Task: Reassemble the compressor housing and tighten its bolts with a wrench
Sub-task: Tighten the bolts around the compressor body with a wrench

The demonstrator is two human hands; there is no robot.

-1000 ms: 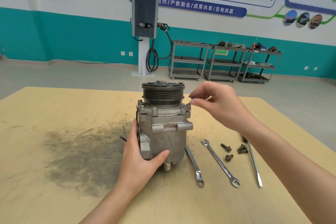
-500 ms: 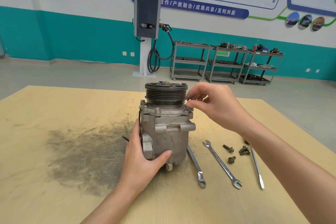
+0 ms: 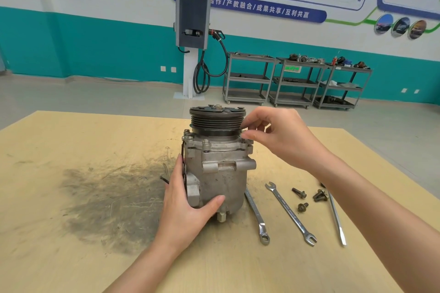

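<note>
Forearms reach in from the near edge of the pale plywood table (image 3: 71, 257), and the left hand (image 3: 188, 211) wraps the lower side of the grey cast-aluminium compressor housing (image 3: 221, 176), thumb pressed across its front, steadying it upright. Just right of that hand lie 2 chrome combination wrenches (image 3: 257, 214), a long one (image 3: 291, 214) beside the shorter, then 3 dark flanged bolts (image 3: 302, 207) and a slim steel screwdriver blade (image 3: 336, 219), all below the right forearm. Left of the left hand, a dusty black smear (image 3: 107, 197) stains the wood.

Higher up, the right hand (image 3: 278, 135) pinches its thumb and forefinger at the housing's right top corner, likely spinning a small bolt head that the fingertips hide. To do this well, I would judge that the bolt should be started by fingers alone, kept square to the flange, and turned until it seats freely before any wrench is fetched; the left hand's brace keeps the tall body from tipping.

Surfaces tell the rest: the casting is matte and pitted with rounded lugs, 2 fitted bolt heads (image 3: 206, 144) stand on the flange, and the black ribbed pulley (image 3: 217, 121) on top is smooth, grooved steel beyond the fingers.
</note>
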